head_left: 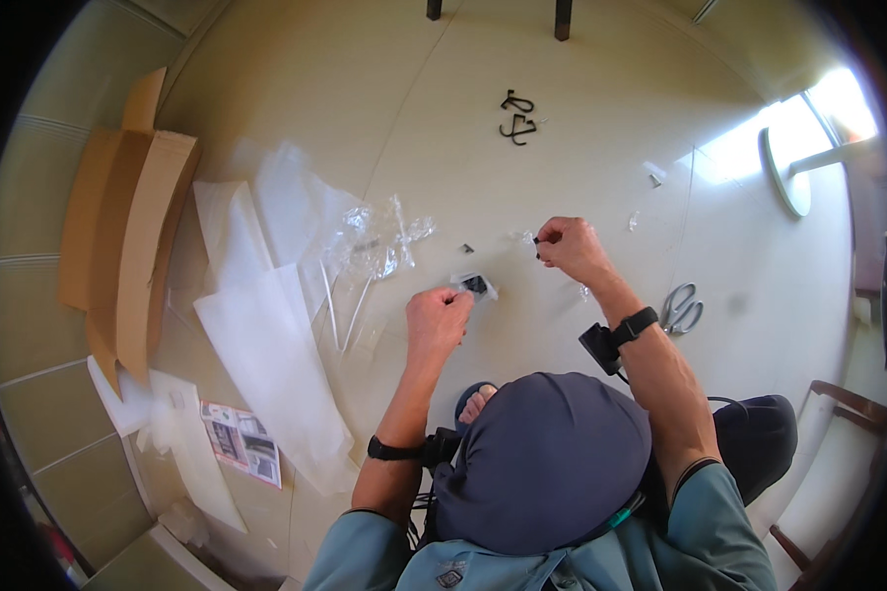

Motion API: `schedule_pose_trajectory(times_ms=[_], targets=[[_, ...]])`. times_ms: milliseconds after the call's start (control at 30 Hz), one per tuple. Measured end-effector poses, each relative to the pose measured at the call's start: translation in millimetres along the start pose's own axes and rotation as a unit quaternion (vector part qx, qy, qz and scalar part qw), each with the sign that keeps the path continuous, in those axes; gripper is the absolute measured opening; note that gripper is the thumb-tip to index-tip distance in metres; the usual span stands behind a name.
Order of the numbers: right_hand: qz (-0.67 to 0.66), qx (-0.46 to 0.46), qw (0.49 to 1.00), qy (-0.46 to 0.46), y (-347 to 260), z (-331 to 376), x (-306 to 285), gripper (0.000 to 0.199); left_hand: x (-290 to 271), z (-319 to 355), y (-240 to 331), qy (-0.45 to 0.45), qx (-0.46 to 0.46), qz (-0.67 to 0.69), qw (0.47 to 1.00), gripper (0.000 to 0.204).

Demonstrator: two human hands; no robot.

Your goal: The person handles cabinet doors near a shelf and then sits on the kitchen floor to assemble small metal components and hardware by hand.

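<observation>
On the pale tiled floor [562, 177], left hand [439, 317] curled, pinching a small clear plastic bag [475, 286] with dark parts inside. Right hand [569, 244] fisted, fingertips nipping a crinkled scrap of clear film [528, 237]. Steel scissors [681, 308] lie near the right wrist. Black metal hooks [515, 116] farther off. Flattened cardboard box [133, 227], glossy wrap [375, 241] left.

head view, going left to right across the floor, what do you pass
flattened cardboard box → white plastic sheet → crumpled clear plastic wrap → left hand pinching a small clear bag with a dark part → right hand → scissors → round white base
</observation>
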State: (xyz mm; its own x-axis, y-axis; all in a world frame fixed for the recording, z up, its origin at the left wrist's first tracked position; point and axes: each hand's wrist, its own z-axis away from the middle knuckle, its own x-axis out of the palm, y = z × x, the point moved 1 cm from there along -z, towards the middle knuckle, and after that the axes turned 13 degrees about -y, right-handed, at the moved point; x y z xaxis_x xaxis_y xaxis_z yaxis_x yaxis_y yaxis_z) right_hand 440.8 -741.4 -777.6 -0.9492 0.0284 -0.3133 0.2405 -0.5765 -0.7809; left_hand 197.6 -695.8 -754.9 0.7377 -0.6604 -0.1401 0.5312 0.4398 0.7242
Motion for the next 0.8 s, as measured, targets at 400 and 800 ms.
schedule_pose_trajectory(times_ms=[400, 800], targets=[[0.083, -0.310, 0.944, -0.071, -71.8, 38.7, 69.7, 0.010, -4.6, -5.9, 2.4, 0.005, 0.023, -0.056, 0.998, 0.026], [0.327, -0.335, 0.881, -0.064, -61.5, 48.6, 75.5, 0.009, 3.9, 1.6, 3.8, -0.021, 0.006, -0.019, 1.000, 0.033]])
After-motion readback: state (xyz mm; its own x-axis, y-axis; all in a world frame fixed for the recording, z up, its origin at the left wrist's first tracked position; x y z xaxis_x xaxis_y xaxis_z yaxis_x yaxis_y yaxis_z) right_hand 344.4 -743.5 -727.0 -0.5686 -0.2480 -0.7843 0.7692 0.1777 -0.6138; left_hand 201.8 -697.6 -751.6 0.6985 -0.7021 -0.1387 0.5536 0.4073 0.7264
